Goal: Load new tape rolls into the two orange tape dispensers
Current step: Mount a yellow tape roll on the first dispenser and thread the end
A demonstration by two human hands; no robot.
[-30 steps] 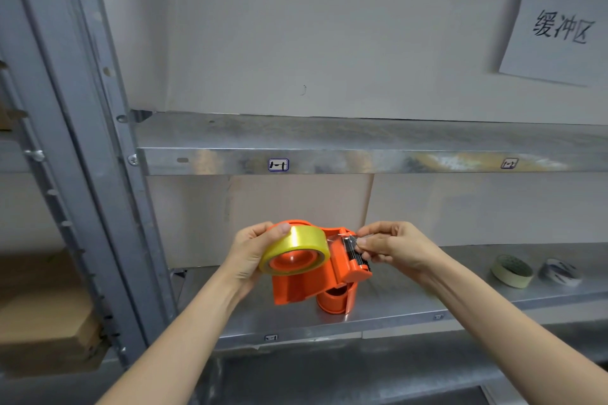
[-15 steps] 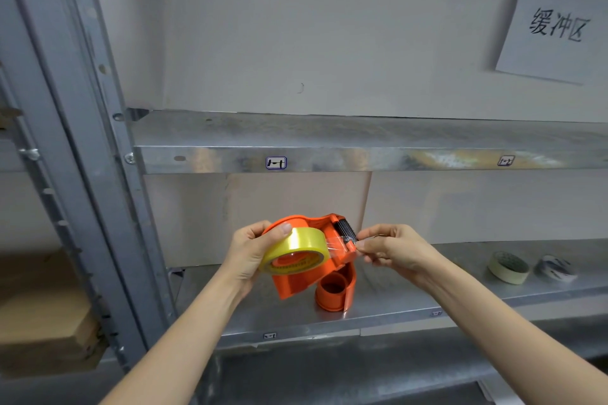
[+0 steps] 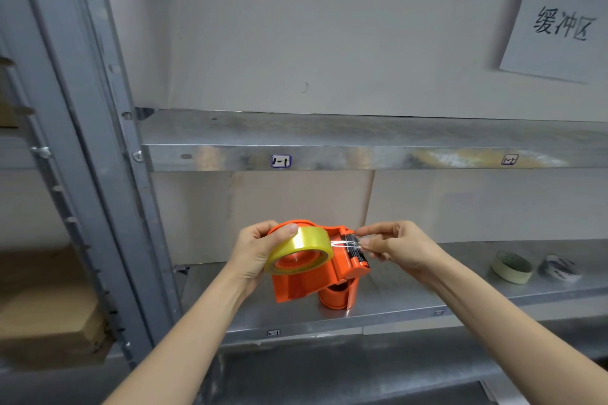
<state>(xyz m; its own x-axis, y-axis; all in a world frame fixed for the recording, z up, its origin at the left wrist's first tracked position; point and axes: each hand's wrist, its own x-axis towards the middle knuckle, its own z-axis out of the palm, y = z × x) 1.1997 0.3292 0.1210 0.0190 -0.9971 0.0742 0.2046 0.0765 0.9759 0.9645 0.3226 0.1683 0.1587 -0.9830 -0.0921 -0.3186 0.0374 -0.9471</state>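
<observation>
An orange tape dispenser (image 3: 306,284) is held in the air in front of the lower shelf, with a yellowish clear tape roll (image 3: 297,248) seated on its hub. My left hand (image 3: 255,251) grips the roll and the dispenser's rounded back, thumb on top. My right hand (image 3: 394,248) pinches the free end of the clear tape (image 3: 345,243), which is stretched across the black roller (image 3: 355,253) at the dispenser's front. A second orange dispenser (image 3: 337,296) stands on the shelf just behind and below, mostly hidden.
The lower metal shelf (image 3: 411,302) carries a beige masking tape roll (image 3: 511,267) and a white patterned roll (image 3: 559,268) at the right. Above runs an upper shelf (image 3: 362,158). A grey upright post (image 3: 82,174) stands at left, cardboard boxes (image 3: 42,306) beyond it.
The dispenser has tilted slightly and my right hand has drawn the tape end out over the roller, away from the roll. My left hand keeps its grip.
</observation>
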